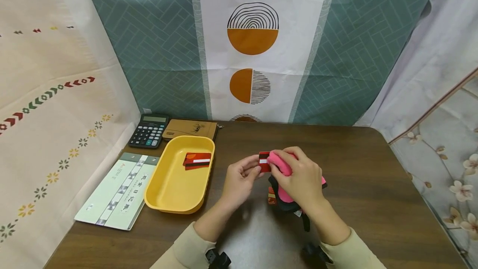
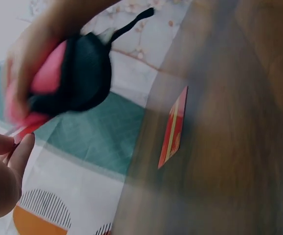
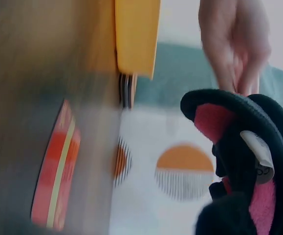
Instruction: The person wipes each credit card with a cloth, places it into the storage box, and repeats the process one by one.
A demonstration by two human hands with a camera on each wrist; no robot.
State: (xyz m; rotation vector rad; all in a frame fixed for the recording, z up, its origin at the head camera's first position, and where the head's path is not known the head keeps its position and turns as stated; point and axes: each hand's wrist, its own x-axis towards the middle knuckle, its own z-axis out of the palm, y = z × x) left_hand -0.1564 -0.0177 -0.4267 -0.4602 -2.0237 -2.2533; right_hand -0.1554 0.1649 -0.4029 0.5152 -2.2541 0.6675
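In the head view my left hand (image 1: 239, 182) pinches the edge of a red card (image 1: 263, 163) with a dark stripe and a white band. Opposite it, my right hand (image 1: 300, 175) grips a soft pink and black fabric piece (image 1: 285, 194); its pink part lies against the card. A black strap and a white tag (image 3: 259, 155) show on the fabric in the right wrist view. Another red card (image 2: 173, 128) with a yellow stripe lies flat on the table below the hands. Where the fabric meets the held card is partly hidden by my fingers.
A yellow tray (image 1: 175, 194) stands to the left, with overlapping red cards (image 1: 197, 161) inside. Around it lie a pale green booklet (image 1: 119, 190), a black calculator (image 1: 148, 131) and a brown notebook (image 1: 190, 129). Patterned cloth hangs around the brown table (image 1: 354, 169).
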